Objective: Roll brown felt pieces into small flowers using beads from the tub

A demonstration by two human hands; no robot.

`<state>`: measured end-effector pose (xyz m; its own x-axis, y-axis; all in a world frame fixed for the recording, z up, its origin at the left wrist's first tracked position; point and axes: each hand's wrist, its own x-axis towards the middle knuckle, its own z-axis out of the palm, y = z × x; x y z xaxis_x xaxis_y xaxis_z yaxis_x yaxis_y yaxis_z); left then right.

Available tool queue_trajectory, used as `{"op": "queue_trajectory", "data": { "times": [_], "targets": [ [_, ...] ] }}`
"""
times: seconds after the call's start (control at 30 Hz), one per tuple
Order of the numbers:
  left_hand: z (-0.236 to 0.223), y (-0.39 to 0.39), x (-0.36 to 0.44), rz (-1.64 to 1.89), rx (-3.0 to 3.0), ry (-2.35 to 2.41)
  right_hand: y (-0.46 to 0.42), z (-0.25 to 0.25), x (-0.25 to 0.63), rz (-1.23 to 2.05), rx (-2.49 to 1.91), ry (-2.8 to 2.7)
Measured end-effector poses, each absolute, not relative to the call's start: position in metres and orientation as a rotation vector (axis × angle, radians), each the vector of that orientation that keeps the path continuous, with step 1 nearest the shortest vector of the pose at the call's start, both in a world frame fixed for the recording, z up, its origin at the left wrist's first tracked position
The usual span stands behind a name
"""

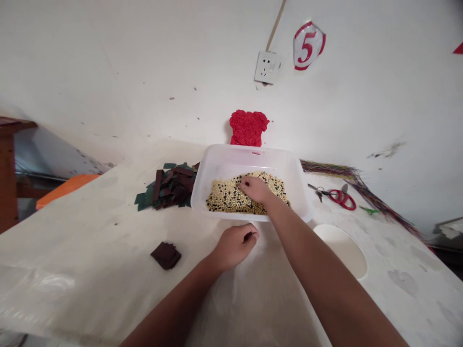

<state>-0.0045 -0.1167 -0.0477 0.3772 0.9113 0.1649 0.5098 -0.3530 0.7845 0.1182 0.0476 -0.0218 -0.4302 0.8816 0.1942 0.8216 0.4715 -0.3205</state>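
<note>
Beads (227, 195) lie in a tub (249, 161) on the table (108, 270), strips (173, 185) to its left, scissors (342, 196) and wires (333, 169) to its right, a dish (345, 253) near right, patches (166, 256) near left.

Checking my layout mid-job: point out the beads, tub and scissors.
Beads (233, 196): head view, on the heap's surface near its middle.
Tub (235, 163): head view, on its back wall.
Scissors (341, 196): head view, on the red handles.

Head view, forward and down
</note>
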Motion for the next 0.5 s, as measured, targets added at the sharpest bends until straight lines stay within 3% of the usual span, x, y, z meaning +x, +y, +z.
{"op": "queue_trajectory", "data": {
  "times": [0.5],
  "targets": [
    [-0.053,-0.102,-0.008,1.024,1.256,1.057,0.045,-0.007,0.141,0.151,-1.555,-2.429]
  ]
}}
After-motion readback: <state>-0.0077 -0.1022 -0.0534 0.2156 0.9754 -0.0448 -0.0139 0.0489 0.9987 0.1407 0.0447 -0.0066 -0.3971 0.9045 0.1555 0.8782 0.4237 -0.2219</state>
